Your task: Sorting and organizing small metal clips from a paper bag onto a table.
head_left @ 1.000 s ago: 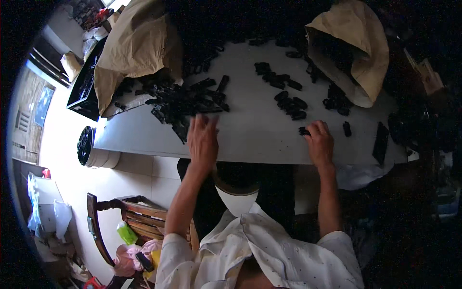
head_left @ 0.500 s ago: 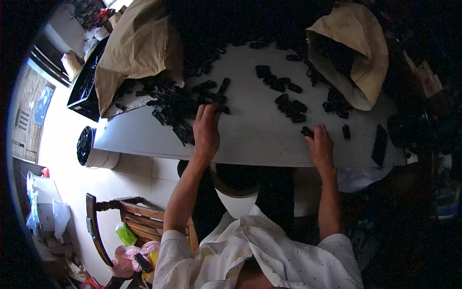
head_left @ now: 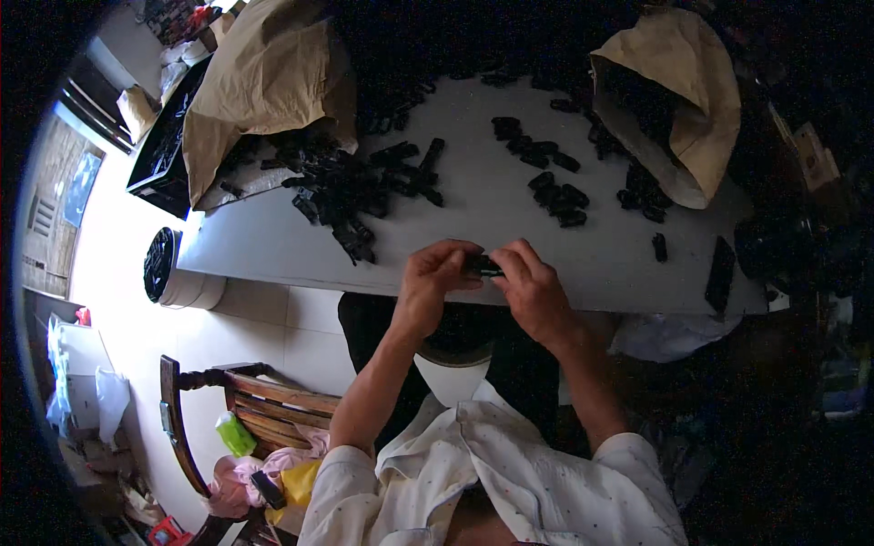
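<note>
Central lane: bare tabletop [head_left: 464,182], passable between left heap [head_left: 341,182] and 2 black clusters [head_left: 558,200].
Near edge: left hand [head_left: 430,280], right hand [head_left: 537,289] and black part [head_left: 482,266] obstruct the middle.
Left side: heap and left bag [head_left: 264,91] block.
Right side: gap between loose piece [head_left: 659,247] and dark slab [head_left: 719,276]; right bag [head_left: 696,109] obstructs beyond.

The left forearm [head_left: 386,364] slants forward and to the right, the right forearm [head_left: 587,387] forward and to the left; the left hand [head_left: 431,280] and right hand [head_left: 537,296] come close together, tips facing; the left thumb and fingers close in a pinch; the right fingers curl inward, likewise pinched, back of hand uppermost.
</note>
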{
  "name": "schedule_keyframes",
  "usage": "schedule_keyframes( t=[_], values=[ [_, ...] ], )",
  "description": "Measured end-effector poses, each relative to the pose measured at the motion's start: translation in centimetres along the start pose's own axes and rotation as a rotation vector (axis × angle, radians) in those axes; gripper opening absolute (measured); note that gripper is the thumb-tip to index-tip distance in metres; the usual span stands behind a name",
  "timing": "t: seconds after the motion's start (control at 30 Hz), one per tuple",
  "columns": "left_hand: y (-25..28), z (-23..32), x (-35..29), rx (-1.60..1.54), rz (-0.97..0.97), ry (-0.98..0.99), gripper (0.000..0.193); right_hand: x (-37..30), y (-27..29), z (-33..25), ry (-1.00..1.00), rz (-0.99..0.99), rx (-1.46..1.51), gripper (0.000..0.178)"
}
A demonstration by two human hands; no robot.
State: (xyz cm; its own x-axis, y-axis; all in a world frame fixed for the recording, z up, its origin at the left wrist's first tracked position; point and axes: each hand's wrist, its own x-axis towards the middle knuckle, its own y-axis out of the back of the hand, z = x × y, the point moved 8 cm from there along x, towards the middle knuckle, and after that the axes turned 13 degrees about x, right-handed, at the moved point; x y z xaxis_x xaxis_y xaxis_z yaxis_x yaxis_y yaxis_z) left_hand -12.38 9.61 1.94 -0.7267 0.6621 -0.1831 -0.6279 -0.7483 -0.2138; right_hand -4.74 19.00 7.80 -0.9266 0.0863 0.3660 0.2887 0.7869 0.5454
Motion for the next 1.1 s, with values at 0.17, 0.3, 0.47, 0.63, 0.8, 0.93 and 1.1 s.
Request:
schedule_keyframes(
  t=[0.17,0.3,0.47,0.63,0.8,0.93,1.1],
  values=[
    [0.1,0.0,-0.6,0.227,0.001,-0.026,0.023,-0.3,-0.8,0.8,-0.056,-0.040,-0.077,0.035],
    [-0.4,0.0,-1.2,0.178,0.019,0.005,0.023,-0.8,-1.5,0.5,0.023,0.008,-0.119,0.032],
    [-0.6,0.3,-1.8,0.422,0.052,-0.133,0.023,-1.6,-2.3,0.8,-0.012,0.028,-0.108,0.028],
    [0.3,-1.5,-2.8,0.262,0.106,-0.129,0.025,-1.3,-2.3,0.9,-0.164,0.017,0.222,0.032],
    [-0.4,-0.7,-4.0,0.035,0.135,-0.144,0.023,-4.2,-5.1,5.7,-0.345,0.064,0.640,0.031],
    [-0.5,-2.8,-4.8,0.113,0.014,-0.090,0.018,-3.9,-3.6,3.3,-0.397,-0.105,0.625,0.034],
    [1.3,-8.0,-5.0,0.709,0.046,-0.131,0.015,-3.1,6.3,8.6,-0.206,0.266,-0.191,0.037]
  ],
)
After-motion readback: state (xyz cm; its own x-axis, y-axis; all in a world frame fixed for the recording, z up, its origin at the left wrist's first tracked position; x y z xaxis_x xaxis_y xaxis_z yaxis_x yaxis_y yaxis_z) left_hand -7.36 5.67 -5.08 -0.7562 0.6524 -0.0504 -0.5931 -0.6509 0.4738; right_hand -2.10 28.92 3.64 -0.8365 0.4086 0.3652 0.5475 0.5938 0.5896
